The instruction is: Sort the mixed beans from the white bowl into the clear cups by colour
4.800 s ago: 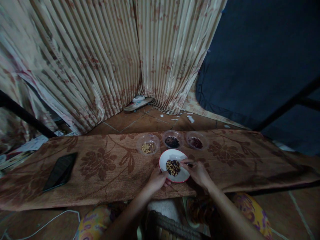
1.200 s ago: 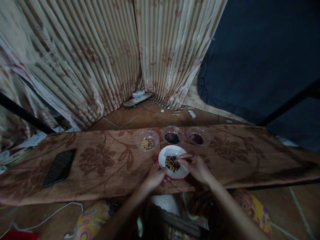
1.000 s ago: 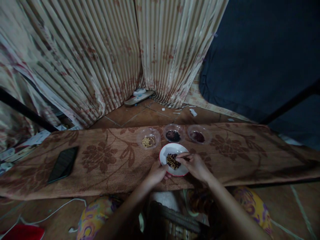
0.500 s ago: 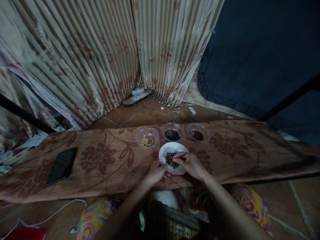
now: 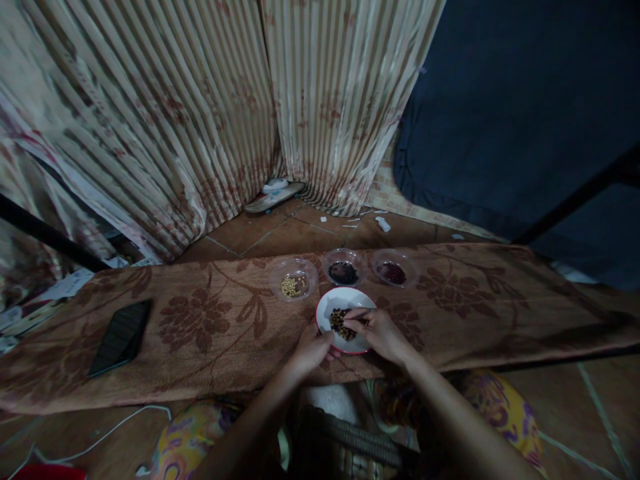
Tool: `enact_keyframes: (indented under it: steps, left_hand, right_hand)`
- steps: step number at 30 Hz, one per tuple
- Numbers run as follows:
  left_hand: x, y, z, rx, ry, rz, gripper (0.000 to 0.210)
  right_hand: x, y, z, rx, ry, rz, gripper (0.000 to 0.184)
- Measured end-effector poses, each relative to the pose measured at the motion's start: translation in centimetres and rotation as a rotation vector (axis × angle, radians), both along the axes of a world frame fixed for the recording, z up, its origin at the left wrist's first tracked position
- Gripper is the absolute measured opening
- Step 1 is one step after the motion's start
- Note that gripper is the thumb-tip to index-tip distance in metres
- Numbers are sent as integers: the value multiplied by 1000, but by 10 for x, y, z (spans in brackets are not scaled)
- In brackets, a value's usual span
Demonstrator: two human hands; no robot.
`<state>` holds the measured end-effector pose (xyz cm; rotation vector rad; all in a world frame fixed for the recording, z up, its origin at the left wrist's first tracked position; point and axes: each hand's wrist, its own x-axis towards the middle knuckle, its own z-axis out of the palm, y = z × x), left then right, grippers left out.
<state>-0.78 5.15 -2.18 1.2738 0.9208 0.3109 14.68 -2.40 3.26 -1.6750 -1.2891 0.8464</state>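
Note:
A white bowl with a red rim (image 5: 333,300) sits near the front edge of the cloth-covered table, with mixed dark and pale beans (image 5: 340,325) in its bottom. My left hand (image 5: 315,348) grips the bowl's near-left rim, thumb on top. Over the beans, my right hand (image 5: 375,331) has its fingertips pinched together; what lies between them is too small to make out. Just beyond the bowl stand three clear plastic bowls: one with pale yellow beans (image 5: 291,287), one with black grains (image 5: 343,272), and one with dark red beans (image 5: 393,273).
A dark phone (image 5: 121,335) lies on the left of the brown floral tablecloth (image 5: 215,360). Striped curtains (image 5: 200,113) hang behind, with a skateboard (image 5: 275,197) at their foot. Dark fabric (image 5: 520,113) covers the right side. A white cable (image 5: 110,430) runs across the floor.
The whole view has shifted slightly. My left hand keeps its hold on the bowl, and my right fingers have moved only a little among the beans.

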Motion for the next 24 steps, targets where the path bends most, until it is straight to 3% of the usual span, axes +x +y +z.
enact_keyframes:
  steps: [8,19,24]
  left_hand:
    - [1,0,0,15,-3,-8,32]
    - [1,-1,4,10,1,-5,25]
    - [1,-1,4,-3,-1,8,33]
  right_hand:
    - [2,-1,-6,24,27,-56,23]
    - [3,-1,-11,69,75,-102,26]
    - [15,1,-3,149,91,-230,28]
